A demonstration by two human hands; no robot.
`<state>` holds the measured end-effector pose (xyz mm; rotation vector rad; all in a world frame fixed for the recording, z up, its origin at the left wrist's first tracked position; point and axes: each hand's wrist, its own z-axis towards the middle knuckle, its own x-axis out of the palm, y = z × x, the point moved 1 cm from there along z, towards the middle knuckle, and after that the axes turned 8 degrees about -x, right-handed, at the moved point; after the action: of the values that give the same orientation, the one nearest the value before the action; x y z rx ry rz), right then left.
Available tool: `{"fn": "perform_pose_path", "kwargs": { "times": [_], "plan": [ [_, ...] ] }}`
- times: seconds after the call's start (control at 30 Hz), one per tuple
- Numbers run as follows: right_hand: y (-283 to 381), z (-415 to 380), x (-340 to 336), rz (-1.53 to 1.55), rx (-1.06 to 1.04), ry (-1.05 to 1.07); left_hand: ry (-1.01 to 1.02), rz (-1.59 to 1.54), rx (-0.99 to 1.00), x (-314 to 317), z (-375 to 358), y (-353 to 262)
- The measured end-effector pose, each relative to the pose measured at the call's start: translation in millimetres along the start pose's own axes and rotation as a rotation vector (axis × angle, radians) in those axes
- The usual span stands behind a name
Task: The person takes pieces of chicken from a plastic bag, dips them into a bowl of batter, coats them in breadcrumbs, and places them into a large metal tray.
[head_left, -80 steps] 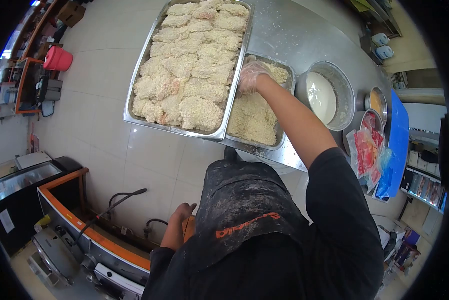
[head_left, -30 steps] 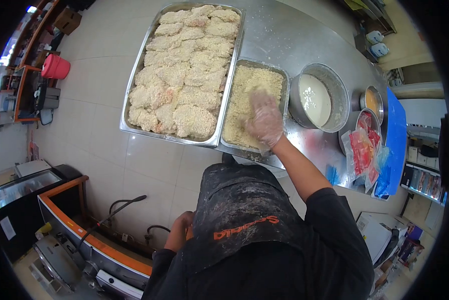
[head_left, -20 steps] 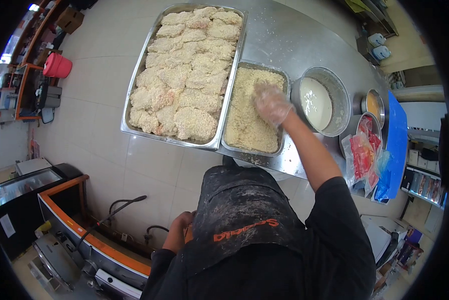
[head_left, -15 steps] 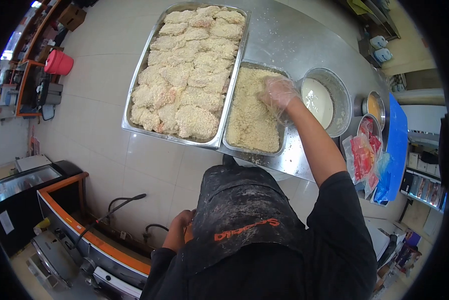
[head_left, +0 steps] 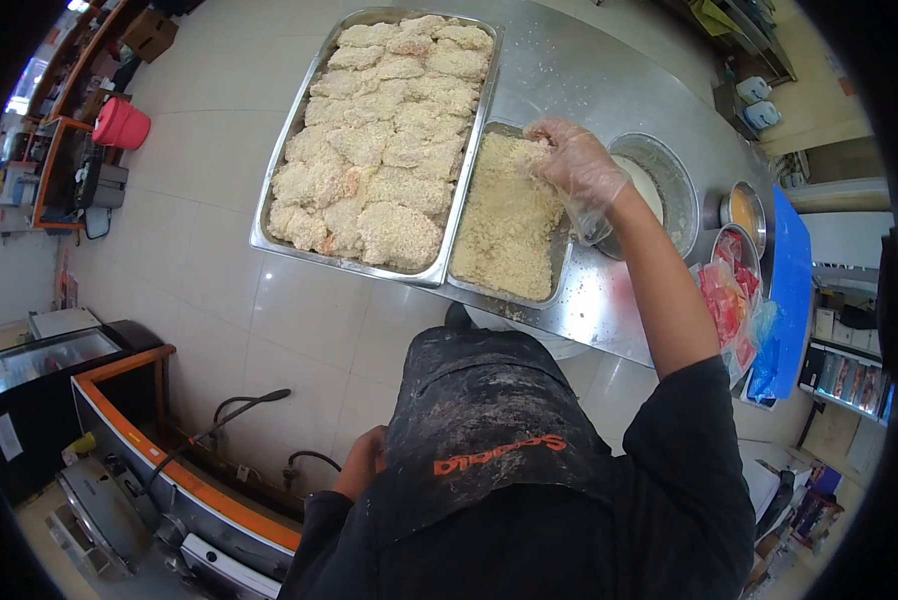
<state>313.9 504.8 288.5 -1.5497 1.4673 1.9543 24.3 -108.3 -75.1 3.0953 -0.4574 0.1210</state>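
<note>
A gloved right hand (head_left: 587, 172) is hovering with curled fingers over crumbs (head_left: 509, 235) lying beside the tray of coated pieces (head_left: 374, 150), its grip unclear. The left hand (head_left: 371, 445) is hanging near the apron (head_left: 484, 400), fingers indiscernible.

From the middle of the view, rough-speckled cream pieces (head_left: 384, 140) with pinkish-orange patches show at eleven o'clock in a silver tray (head_left: 439, 268), and sandy-beige crumbs (head_left: 509, 225) at one. Milky white liquid (head_left: 643, 188) sits at two, with red-and-clear bags (head_left: 725, 300) and a plain bright-blue board (head_left: 792, 290) at three. At five, a black apron (head_left: 489, 400) carries chalky white smudges and orange lettering (head_left: 499, 455); a bucket (head_left: 121, 124) at ten is pinkish red.
</note>
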Motion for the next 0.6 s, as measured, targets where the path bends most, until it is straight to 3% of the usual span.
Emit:
{"fn": "perform_pose_path", "kwargs": {
  "times": [0.03,0.13,0.2,0.27,0.37,0.47,0.57,0.6],
  "plan": [
    [10,-2,2,-0.128,-0.05,-0.04,0.0,0.0,-0.002,-3,3,2],
    [29,-27,51,-0.498,-0.18,0.11,0.014,0.004,-0.015,-9,33,9],
    [24,-69,110,-0.323,-0.42,-0.056,-0.018,0.072,-0.01,-19,20,-8],
    [38,-101,119,-0.339,-0.401,-0.02,-0.046,0.133,-0.009,-26,-14,-35],
    [56,-121,109,-0.23,-0.033,-0.236,-0.076,0.21,-0.018,-26,-46,-55],
    [58,-102,121,-0.243,0.475,0.014,-0.066,0.307,-0.032,-29,-57,-64],
    [45,-90,148,-0.363,0.522,-0.139,-0.054,0.439,-0.055,-33,-54,-66],
    [37,-89,152,-0.262,0.485,-0.159,-0.051,0.472,-0.043,-33,-52,-69]
  ]
}}
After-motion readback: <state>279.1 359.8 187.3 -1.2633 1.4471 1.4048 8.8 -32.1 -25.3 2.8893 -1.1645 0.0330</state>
